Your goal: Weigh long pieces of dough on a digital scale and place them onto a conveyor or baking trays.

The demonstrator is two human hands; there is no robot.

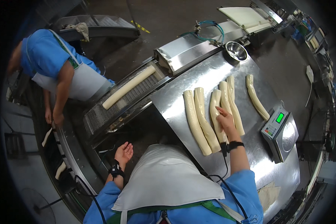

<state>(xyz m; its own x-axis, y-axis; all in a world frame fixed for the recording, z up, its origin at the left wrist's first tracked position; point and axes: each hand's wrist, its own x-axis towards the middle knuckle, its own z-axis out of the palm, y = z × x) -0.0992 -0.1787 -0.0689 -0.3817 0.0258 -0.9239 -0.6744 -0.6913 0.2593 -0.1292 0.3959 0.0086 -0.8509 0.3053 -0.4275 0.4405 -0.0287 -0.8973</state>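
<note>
The pale roll [215, 99] was laid on the desk [257, 149] between neighbouring rolls [201, 112], under the right grip [224, 118]; its closure could not be told. The left grip [124, 152] was spread, empty. Soft, slick handling was judged likely, best cradled near both ends.

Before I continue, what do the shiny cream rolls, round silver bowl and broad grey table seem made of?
Shiny cream rolls: possibly dough; glossy, softly bent.
Round silver bowl: likely steel; polished, mirror-like highlights.
Broad grey table: probably metal; satin, streaky glare.
</note>
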